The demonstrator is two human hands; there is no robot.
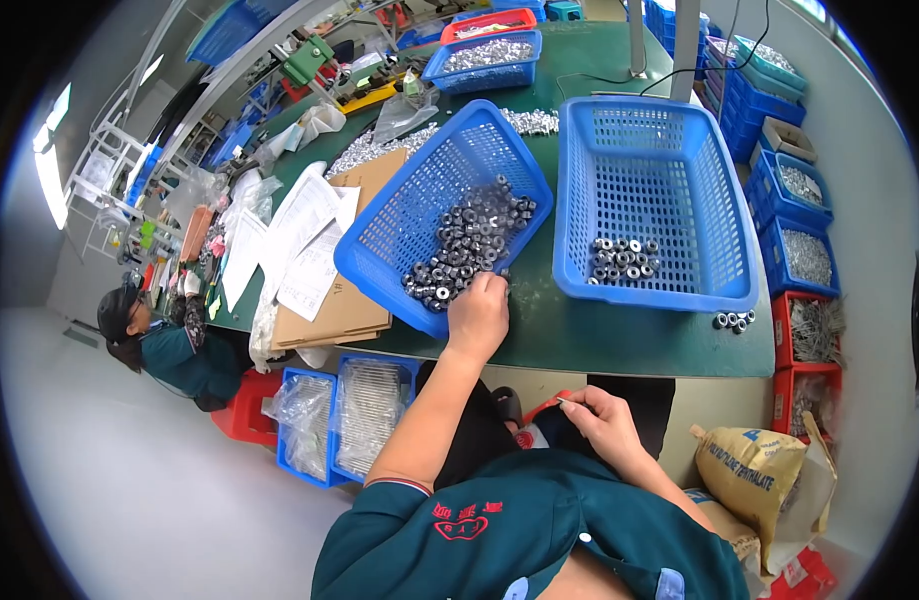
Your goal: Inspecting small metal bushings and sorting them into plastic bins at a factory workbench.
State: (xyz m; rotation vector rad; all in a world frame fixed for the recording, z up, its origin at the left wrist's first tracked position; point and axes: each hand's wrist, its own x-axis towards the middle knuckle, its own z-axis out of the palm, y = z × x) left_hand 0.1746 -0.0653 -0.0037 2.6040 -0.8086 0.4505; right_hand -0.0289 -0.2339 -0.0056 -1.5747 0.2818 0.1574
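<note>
Apparently we picked rings | left hand at basket: grip unclear | right hand outside: pinched sliver | next presumably required lift-out

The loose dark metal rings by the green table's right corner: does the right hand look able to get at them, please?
Probably yes: the rings lie uncovered outside the adjacent blue perforated plastic basket, with nothing visible blocking the right hand, though it seems to pinch a small grey piece.

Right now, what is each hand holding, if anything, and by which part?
Right hand: small grey piece, apparently pinched at one end. Left hand, at the blue basket: cannot tell.
</note>
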